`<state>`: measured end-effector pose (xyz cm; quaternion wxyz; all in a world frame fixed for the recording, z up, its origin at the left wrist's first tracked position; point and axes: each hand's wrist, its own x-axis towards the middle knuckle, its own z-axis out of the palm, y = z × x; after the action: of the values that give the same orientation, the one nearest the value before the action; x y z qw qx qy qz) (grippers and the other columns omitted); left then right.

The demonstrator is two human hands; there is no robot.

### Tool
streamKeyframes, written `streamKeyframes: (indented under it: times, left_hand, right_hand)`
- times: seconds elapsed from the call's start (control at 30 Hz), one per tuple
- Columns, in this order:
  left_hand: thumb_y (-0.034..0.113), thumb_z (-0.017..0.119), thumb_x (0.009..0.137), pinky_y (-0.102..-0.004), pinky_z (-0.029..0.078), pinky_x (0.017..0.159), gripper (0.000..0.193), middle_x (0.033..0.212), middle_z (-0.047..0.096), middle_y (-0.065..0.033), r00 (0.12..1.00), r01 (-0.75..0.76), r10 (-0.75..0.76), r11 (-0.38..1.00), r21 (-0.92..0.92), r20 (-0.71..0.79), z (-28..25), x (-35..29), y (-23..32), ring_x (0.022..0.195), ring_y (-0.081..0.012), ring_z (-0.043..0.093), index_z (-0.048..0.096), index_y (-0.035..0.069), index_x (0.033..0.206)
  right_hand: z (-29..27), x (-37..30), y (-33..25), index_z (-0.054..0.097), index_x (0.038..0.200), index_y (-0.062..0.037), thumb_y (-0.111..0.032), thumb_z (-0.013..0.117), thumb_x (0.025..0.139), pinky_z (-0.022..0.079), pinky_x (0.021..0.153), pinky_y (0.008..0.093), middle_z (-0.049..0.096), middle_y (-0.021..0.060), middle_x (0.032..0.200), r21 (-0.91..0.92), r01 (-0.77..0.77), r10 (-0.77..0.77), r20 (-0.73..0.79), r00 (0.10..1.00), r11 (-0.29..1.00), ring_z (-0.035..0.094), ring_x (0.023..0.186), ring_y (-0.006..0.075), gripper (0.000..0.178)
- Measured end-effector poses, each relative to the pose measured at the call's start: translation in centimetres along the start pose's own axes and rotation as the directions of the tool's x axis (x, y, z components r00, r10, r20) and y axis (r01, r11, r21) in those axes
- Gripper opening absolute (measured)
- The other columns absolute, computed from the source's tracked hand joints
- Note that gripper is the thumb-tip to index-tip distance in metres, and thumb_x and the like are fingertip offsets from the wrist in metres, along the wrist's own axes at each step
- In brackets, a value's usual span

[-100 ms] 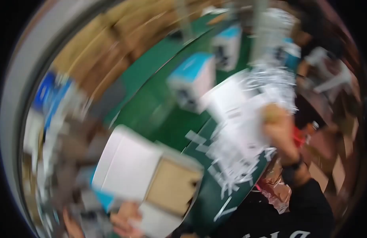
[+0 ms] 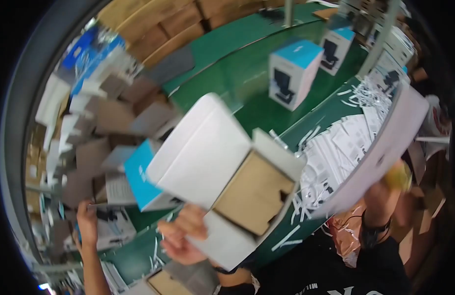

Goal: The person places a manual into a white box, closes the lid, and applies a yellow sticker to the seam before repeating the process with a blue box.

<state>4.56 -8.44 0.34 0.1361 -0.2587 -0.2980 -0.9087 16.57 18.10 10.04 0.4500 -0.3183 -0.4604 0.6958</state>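
The left hand (image 2: 185, 233) gripped the open white box (image 2: 220, 179) at its eight o'clock edge — the box tilted at mid-view. Toward three o'clock, the right hand (image 2: 380, 194) clutched a blurred white sheet (image 2: 369, 164).

The left hand (image 2: 184, 233) curls its fingers; the right hand (image 2: 379, 197) is partly hidden.

open carton (image 2: 200, 147): white card, smooth, matt with faint sheen. insert (image 2: 252, 194): brown cardboard, matt. boxes with blue tops (image 2: 300, 55): smooth coated card. green surface (image 2: 222, 81): smooth, glossy, reflects light. leaflets (image 2: 349, 140): flat printed paper. strips (image 2: 285, 241): thin white paper. wrapper (image 2: 346, 230): crinkled shiny film, looks like plastic or foil. shirt (image 2: 311, 268): black cloth, matt.
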Motion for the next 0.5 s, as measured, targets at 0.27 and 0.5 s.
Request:
streamKeyframes:
  times: [0.27,0.5]
  left_hand:
    - [0.026,0.039,0.100,-0.0340,0.032,0.061,0.024,0.055,0.048,-0.0054,0.979,0.013,0.033,0.974,0.227,-0.200,1.6,-3.3,1.7,0.057,-0.0142,0.039,0.039,0.008,0.083]
    - [0.022,0.043,0.098,-0.0291,0.033,0.058,0.022,0.055,0.047,-0.0069,0.982,0.106,-0.114,0.992,-0.061,-0.151,1.1,-4.1,6.0,0.056,-0.0152,0.040,0.043,0.005,0.084]
  right_hand:
    - [2.2,-11.0,4.7,0.059,0.091,-0.0057,-0.012,0.083,0.073,0.050,0.051,0.0312,0.064,0.0076,0.072,-0.270,0.678,-0.076,0.898,0.434,0.684,0.064,0.053,0.0239,0.031]
    - [0.3,-16.7,5.1,0.061,0.093,-0.0078,-0.015,0.081,0.074,0.054,0.057,0.0352,0.070,0.0074,0.083,-0.324,0.704,0.039,0.921,0.388,0.632,0.068,0.063,0.0269,0.029]
